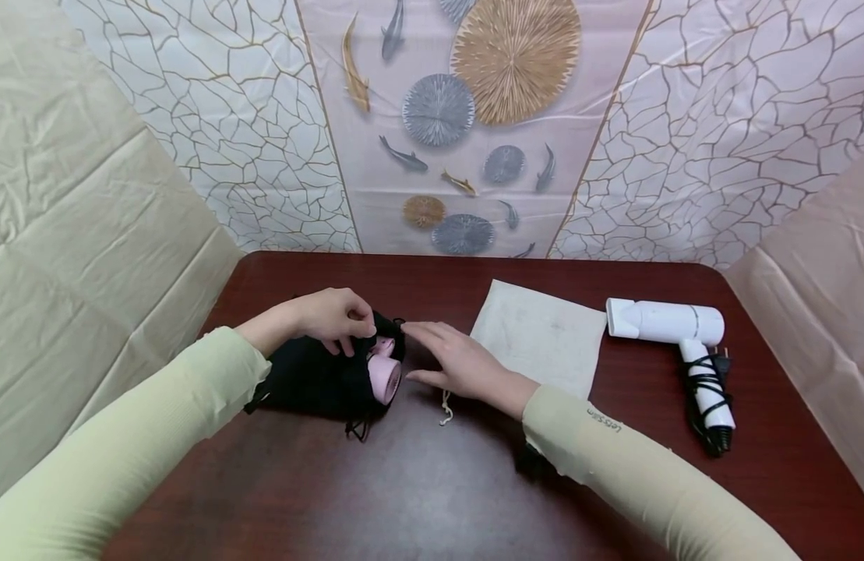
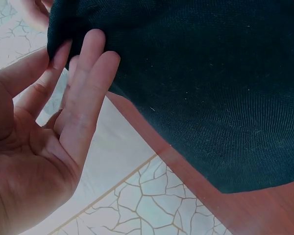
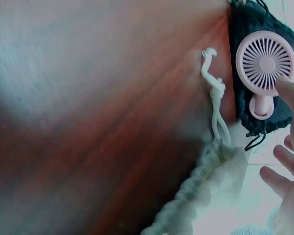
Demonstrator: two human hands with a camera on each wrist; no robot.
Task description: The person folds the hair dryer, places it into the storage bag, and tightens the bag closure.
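Observation:
A black drawstring bag point(image 1: 305, 382) lies on the table, its mouth facing right. In that mouth sits a pink handheld fan point(image 1: 384, 378); its round slotted grille point(image 3: 267, 63) shows in the right wrist view. My left hand point(image 1: 329, 315) reaches over the bag and pinches the upper edge of its mouth between thumb and forefinger, while the other fingers lie along the cloth point(image 2: 186, 88). My right hand point(image 1: 463, 362) is at the right of the mouth with fingers extended, fingertips by the bag's rim. Whether they touch it is unclear. The fan's handle is mostly hidden inside.
A flat cream drawstring bag point(image 1: 544, 335) lies right of my right hand, its knotted cord point(image 1: 446, 409) toward me. Farther right is a white hair dryer point(image 1: 663, 321) with a black power cord point(image 1: 705, 382) wound round its handle. Patterned cloth hangs behind the table.

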